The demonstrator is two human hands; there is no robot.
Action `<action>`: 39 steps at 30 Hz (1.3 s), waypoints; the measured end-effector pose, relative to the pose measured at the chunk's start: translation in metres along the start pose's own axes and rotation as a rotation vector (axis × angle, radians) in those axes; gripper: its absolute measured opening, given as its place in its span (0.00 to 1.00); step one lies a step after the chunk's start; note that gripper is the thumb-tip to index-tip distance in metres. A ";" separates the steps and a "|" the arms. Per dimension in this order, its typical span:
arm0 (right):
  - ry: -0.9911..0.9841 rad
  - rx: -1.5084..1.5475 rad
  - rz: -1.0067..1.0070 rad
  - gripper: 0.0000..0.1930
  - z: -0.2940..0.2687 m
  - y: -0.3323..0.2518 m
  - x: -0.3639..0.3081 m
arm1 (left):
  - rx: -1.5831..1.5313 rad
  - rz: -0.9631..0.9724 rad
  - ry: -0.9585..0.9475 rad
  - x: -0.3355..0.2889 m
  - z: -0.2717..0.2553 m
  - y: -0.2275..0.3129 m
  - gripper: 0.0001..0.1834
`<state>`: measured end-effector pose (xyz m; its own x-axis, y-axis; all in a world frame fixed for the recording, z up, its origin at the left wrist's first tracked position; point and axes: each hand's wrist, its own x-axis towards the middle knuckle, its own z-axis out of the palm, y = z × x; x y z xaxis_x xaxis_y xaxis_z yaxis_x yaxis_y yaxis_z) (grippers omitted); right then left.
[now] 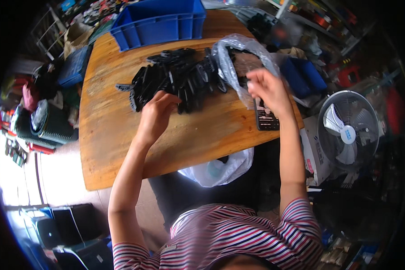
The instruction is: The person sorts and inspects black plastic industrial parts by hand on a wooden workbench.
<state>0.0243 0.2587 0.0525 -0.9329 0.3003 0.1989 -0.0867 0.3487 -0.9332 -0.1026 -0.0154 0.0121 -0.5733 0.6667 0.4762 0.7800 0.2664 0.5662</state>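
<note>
While L hand [158,111] hovers nr blk pcs [154,83], R hand [270,91] nr bag [242,41] | grips unclear | tbl [198,140] front-edge open

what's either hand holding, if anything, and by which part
Cannot be told: no held thing shows clearly at the left hand or right hand.

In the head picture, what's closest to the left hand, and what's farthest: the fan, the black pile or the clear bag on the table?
From the left hand, nearest first:
1. Black pile: just beyond the fingers.
2. Clear bag: toward the table's right side.
3. Fan: past the table's right edge.
</note>
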 end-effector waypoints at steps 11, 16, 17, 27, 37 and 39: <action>0.098 0.359 0.037 0.07 0.077 0.037 -0.071 | 0.469 0.073 -0.029 -0.013 0.031 0.017 0.19; 0.198 0.259 -0.035 0.08 0.082 0.053 -0.073 | 0.413 -0.013 -0.070 -0.011 0.031 0.012 0.16; 0.217 0.281 -0.047 0.08 0.082 0.053 -0.074 | 0.413 -0.008 -0.073 -0.012 0.028 0.011 0.16; 0.240 0.291 -0.069 0.07 0.086 0.050 -0.076 | -1.407 -0.608 0.069 -0.045 0.031 0.045 0.17; 0.292 0.436 -0.040 0.07 0.082 0.039 -0.081 | -1.689 -0.514 0.034 -0.058 0.048 0.052 0.22; 0.315 0.535 0.024 0.07 0.083 0.029 -0.089 | -1.445 -0.614 0.115 -0.058 0.049 0.061 0.24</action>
<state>0.0760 0.1686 -0.0170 -0.7956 0.5789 0.1783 -0.3065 -0.1307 -0.9429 -0.0097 -0.0044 -0.0141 -0.7677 0.6387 -0.0510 -0.4212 -0.4431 0.7913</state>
